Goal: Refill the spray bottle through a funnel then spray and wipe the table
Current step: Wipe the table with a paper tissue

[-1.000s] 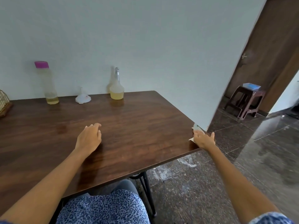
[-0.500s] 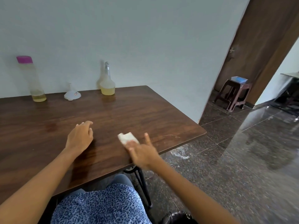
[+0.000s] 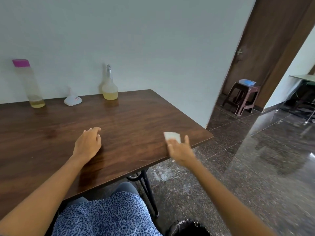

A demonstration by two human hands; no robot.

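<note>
While on cloth (image 3: 171, 137), right hand (image 3: 181, 151) — outstretched (blurred)

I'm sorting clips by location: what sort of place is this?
Probably a room in a home, though it could be a small office: a wood-grain table pushed against a plain painted wall, a polished dark stone floor, and a plastic stool beside a wooden door.

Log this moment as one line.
phase: wipe | right hand: presses cloth on table near right edge | left hand: rests on table | spray bottle, funnel: at far edge
</note>
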